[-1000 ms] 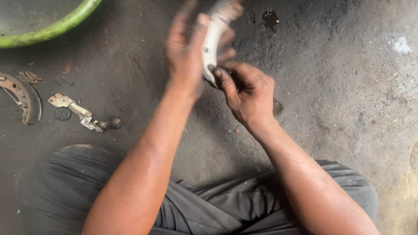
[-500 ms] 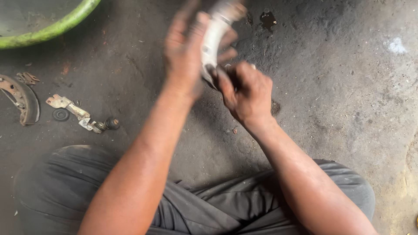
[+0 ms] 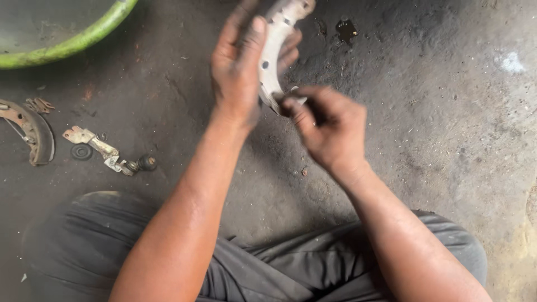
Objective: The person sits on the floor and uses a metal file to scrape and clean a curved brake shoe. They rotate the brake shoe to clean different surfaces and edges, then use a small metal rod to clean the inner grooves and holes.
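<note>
The curved metal brake shoe (image 3: 275, 50) is held up off the ground in front of you, roughly upright, with its upper end near the top edge of the view. Your left hand (image 3: 239, 72) is wrapped around its middle, thumb across the drilled face and fingers behind. Your right hand (image 3: 327, 126) is closed in a pinch at the lower end of the shoe; whatever it grips there is too blurred to identify. Because the shoe is supported by one hand only, a hard pull or twist at the lower end could probably rotate it out of your grip and drop it onto the concrete floor (image 3: 436, 112) or onto your crossed legs (image 3: 279, 268). Greasy fingers would make such a slip more likely. A dark oily spot (image 3: 347, 29) lies on the floor just beyond the shoe. Well apart to your left lie a second brake shoe (image 3: 34, 130), a small lever piece (image 3: 98, 146), a washer (image 3: 81, 152) and the green rim of a basin (image 3: 78, 39). None of these obstructs either hand.
</note>
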